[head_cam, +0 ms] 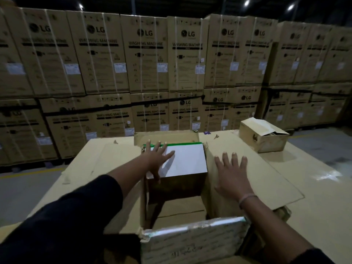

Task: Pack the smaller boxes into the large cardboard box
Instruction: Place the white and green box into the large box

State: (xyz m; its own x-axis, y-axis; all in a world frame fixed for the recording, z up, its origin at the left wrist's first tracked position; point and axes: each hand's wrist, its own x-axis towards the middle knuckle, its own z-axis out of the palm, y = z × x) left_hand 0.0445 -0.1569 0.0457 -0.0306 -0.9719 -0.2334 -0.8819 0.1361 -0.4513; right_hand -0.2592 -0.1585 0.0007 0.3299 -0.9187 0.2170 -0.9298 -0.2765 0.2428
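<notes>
The large cardboard box (pixel 215 187) stands open in front of me, its flaps folded outward. Inside its far half sits a smaller box with a white top and a green far edge (pixel 187 161). My left hand (pixel 158 159) lies flat on that white top, fingers spread. My right hand (pixel 231 175) rests spread on the large box's right flap, holding nothing. The near half of the large box shows a brown cardboard floor (pixel 181 208). A taped, printed near flap (pixel 192 242) stands toward me.
A small brown carton (pixel 262 136) with a loose lid sits at the back right of the cardboard-covered work surface (pixel 314 197). Stacked washing machine cartons (pixel 148 60) form a wall behind. Grey floor with a yellow line (pixel 28 174) lies at left.
</notes>
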